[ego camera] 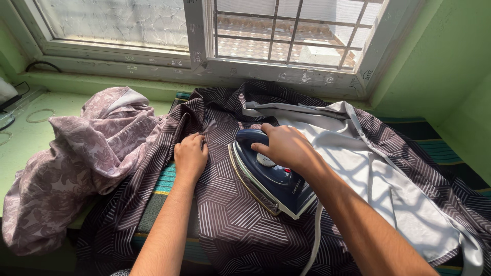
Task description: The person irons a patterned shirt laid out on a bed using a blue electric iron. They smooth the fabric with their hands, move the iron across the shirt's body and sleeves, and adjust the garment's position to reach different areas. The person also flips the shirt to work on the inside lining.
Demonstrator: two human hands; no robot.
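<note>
Green walls and a barred window (286,36) back a striped ironing pad (166,179) that carries the work. At the pad's left edge lies one crumpled mauve floral garment (76,158), clear of the ironing. Next, the left hand (190,156) rests palm-down, fingers curled, pinning the dark geometric-print shirt (235,220) spread across the pad's middle. Just beside it, the right hand (286,148) is closed around the handle of one dark blue iron (271,176), soleplate flat on the shirt; its white cord (313,240) trails toward the near edge. The shirt's pale grey lining (378,179) is exposed toward the right edge. Pressing appears best served by keeping the cloth taut under the left hand, fingers well clear of the soleplate. Count: two garments, one iron, two hands.
</note>
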